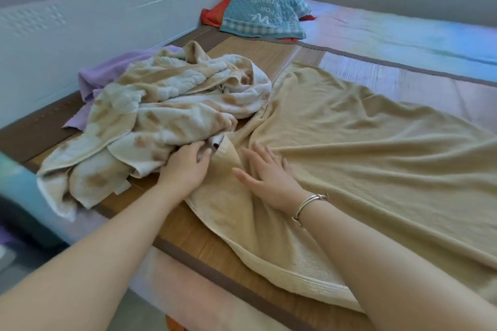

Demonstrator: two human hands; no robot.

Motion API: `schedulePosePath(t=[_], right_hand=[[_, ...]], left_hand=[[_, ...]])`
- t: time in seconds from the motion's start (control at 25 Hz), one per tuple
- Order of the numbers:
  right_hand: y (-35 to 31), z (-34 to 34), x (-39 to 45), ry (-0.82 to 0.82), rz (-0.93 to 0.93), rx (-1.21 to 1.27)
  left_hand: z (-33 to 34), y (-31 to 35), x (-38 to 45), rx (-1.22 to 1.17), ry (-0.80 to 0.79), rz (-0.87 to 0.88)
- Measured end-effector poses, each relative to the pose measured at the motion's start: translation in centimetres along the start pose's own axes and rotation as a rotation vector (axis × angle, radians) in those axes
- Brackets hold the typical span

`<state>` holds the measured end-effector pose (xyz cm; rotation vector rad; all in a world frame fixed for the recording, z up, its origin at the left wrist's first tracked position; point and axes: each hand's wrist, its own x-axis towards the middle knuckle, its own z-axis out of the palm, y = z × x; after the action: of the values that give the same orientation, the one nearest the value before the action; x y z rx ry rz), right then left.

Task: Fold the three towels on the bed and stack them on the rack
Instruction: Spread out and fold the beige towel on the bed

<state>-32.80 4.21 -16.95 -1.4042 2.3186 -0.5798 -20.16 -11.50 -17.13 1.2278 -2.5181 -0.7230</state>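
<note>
A large plain beige towel (363,148) lies spread and wrinkled over the bed mat (188,236), its near edge at the bed's front. A crumpled white-and-tan patterned towel (166,105) is heaped to its left, and a purple towel (107,72) shows from under that heap. My left hand (188,166) touches the corner where the patterned and beige towels meet, fingers curled on the cloth. My right hand (269,177), with a silver bracelet on the wrist, rests flat with fingers spread on the beige towel. No rack is in view.
A teal pillow (263,11) lies at the head of the bed over something red (212,17). A pale wall panel (94,21) runs along the bed's left side. The bed's front edge (215,277) drops to the floor below my arms.
</note>
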Motion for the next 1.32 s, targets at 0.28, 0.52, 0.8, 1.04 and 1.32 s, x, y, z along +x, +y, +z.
schedulePosePath(t=[0.28,0.52,0.8,1.04,1.32], right_hand=[[6.3,-3.6,-10.6,0.161,0.260,-0.224],[12.0,-5.0,-20.2,0.073,0.528,-0.272],[14.1,-9.3,-28.4,0.155,0.538,-0.273],[20.6,-14.3,-39.3,0.272,0.769,-0.278],[29.4,-17.4,-50.0,0.264,0.950,-0.249]], left_hand=[[2.7,4.7,-10.9,0.251,-0.262,0.394],[1.9,3.0,-12.5,0.400,-0.374,-0.058],[2.1,12.3,-18.3,0.412,-0.452,0.148],[8.5,26.8,-25.1,0.352,-0.623,0.604],[16.1,37.6,-29.6,0.214,-0.674,0.806]])
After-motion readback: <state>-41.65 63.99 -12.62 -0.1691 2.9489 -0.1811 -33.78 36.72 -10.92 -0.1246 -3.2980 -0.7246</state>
